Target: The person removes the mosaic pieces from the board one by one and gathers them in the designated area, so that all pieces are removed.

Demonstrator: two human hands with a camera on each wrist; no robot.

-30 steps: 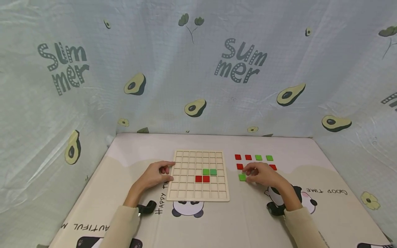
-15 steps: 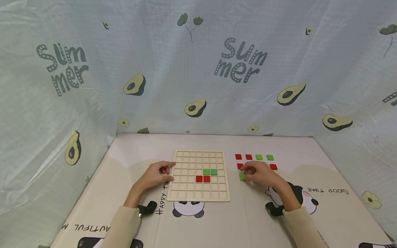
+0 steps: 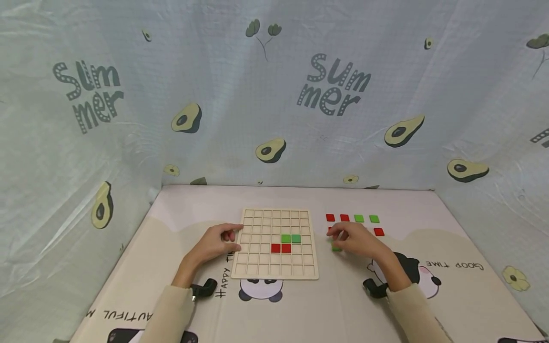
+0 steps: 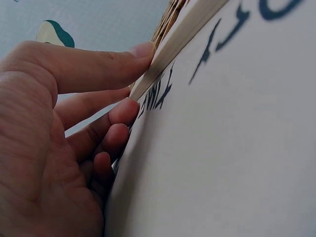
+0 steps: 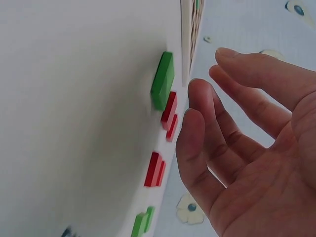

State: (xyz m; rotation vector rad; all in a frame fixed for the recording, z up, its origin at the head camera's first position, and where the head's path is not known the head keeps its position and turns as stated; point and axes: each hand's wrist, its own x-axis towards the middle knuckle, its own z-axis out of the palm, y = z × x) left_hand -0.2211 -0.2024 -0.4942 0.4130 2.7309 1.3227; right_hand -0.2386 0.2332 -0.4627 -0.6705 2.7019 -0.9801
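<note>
A pale wooden grid board (image 3: 257, 270) lies flat on the table. Two green tiles (image 3: 286, 238) sit in its cells, with two red tiles (image 3: 276, 248) in the row nearer me. My left hand (image 3: 210, 243) touches the board's left edge with thumb and index fingertip spread apart; the other fingers bend inward. To the board's right, my right hand (image 3: 358, 239) hovers above a loose green tile (image 5: 163, 81), fingers loosely bent. In the right wrist view a gap shows between its fingers and that tile, and nothing is held.
Loose red tiles (image 3: 330, 217) and green tiles (image 3: 359, 218) lie in rows right of the board; my right hand hides some. Another red tile (image 3: 379, 232) lies right of that hand. A printed curtain (image 3: 227, 95) rises behind the table.
My right hand has shifted slightly left over the loose green tile, which stays on the table. My left hand keeps its place at the board's edge.
</note>
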